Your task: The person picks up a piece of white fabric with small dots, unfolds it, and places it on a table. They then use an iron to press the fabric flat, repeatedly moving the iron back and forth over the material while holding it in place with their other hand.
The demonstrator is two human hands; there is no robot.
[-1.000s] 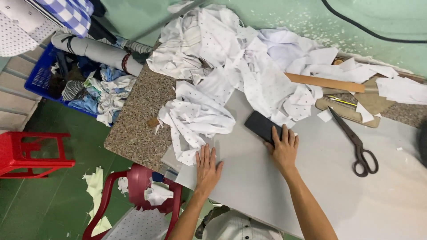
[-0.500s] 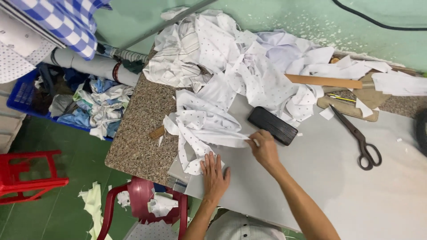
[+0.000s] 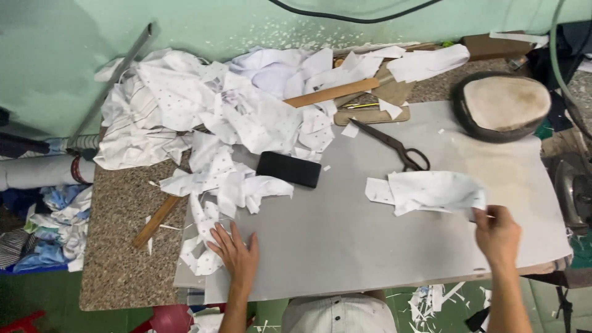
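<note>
1. A piece of white dotted cloth, thin and crumpled, lies on the right part of a grey sheet; the right hand pinches its near right corner, fingers closed on the edge.
2. The left hand rests flat on the sheet's left side, fingers spread, touching a strip of scraps.
3. The smooth, matte grey sheet covers much of a speckled stone table.
4. On the sheet lie a black rectangular block, possibly a case, and dark metal scissors, well apart from the cloth.
5. A heap of white offcuts fills the table's back left, with a wooden ruler across it.
6. A round padded cushion with a dark rim sits back right.
7. The wall behind is pale green and chipped along its base.
</note>
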